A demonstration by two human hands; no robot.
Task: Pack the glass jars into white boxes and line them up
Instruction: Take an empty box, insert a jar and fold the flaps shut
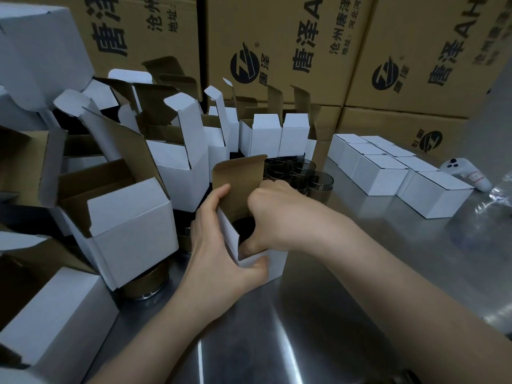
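Open white box [275, 263] — dark jar [243, 225] inside

The fingers of the right hand [277, 212] are hidden inside the white box [275, 266].

Brown printed cartons [277, 51] are standing stacked from ten to two o'clock, behind the steel table [318, 314]; a white controller [465, 174] is lying at three o'clock; crinkled clear plastic [500, 195] is lying just beside it.

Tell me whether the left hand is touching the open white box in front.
Touching. The head view shows the left hand gripping the white box, its palm against the box's left wall and a digit wrapped across the near lower corner.
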